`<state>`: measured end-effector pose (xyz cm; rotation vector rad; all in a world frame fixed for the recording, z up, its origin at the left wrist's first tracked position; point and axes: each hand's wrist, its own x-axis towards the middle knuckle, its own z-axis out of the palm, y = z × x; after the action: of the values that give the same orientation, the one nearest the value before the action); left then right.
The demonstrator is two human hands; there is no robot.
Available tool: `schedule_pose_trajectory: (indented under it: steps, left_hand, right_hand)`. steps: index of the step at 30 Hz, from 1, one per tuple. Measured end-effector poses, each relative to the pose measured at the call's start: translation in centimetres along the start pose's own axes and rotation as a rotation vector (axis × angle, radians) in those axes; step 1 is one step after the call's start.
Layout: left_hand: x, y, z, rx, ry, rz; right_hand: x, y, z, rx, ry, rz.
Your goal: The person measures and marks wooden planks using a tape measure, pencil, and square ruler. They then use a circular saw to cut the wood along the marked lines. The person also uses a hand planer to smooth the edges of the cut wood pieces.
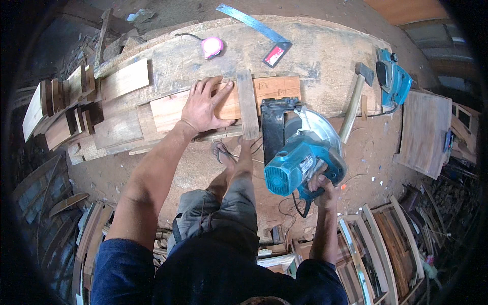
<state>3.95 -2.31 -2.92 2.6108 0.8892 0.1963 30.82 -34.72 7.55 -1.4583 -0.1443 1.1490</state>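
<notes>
The person's left hand [206, 104] lies flat, palm down, on a reddish wooden board [223, 101], its fingers spread and pointing away from the body toward the far side of the workbench [315, 51]. The board lies on the bench's near edge with its long axis running left to right across the view. A narrower wooden strip [247, 104] lies across the board at a right angle, its long axis running away from the person, just to the right of the left hand's thumb.

The right hand [321, 187] is wrapped around the handle of a teal circular saw [300, 152], fingers curled tight about the grip. The saw's body runs from near the person toward the bench, its motor end facing the person and its dark base plate [274, 124] touching the right end of the board, just beside the cross strip. Its rounded metal blade guard [317, 129] sits on the right side.

To the right of the saw a hammer [354, 101] lies tilted, head up on the bench and handle slanting down over the edge. Further right rests a teal electric planer [391, 79]. At the far side of the bench lie a pink tape measure [212, 46] and a metal try square [259, 30] with a dark and red stock. Offcuts of wood [76, 107] are piled at the left end of the bench. The person's foot in a sandal [223, 152] stands on the dusty floor below the board.
</notes>
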Motion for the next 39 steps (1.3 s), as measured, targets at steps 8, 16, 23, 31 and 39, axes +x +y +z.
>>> schedule_pose_trajectory:
  steps: [8,16,23,31,39]
  left_hand:
    - [0.0,0.0,-0.2,-0.020,0.002,0.005]
    - [-0.1,-0.1,-0.4,0.000,-0.005,0.021]
    - [-0.1,0.1,-0.7,0.018,-0.005,0.024]
    - [0.0,0.3,-0.8,0.012,-0.052,0.003]
    - [0.2,0.5,-1.5,0.009,-0.105,-0.011]
  right_hand:
    - [0.1,-0.4,0.3,0.036,0.007,0.067]
    - [0.6,-0.9,1.3,-0.012,0.000,0.040]
    - [1.2,-1.0,1.1,0.015,-0.002,0.041]
    - [1.8,-1.6,2.1,0.014,-0.009,0.039]
    - [2.6,-2.0,2.8,0.025,-0.024,-0.004]
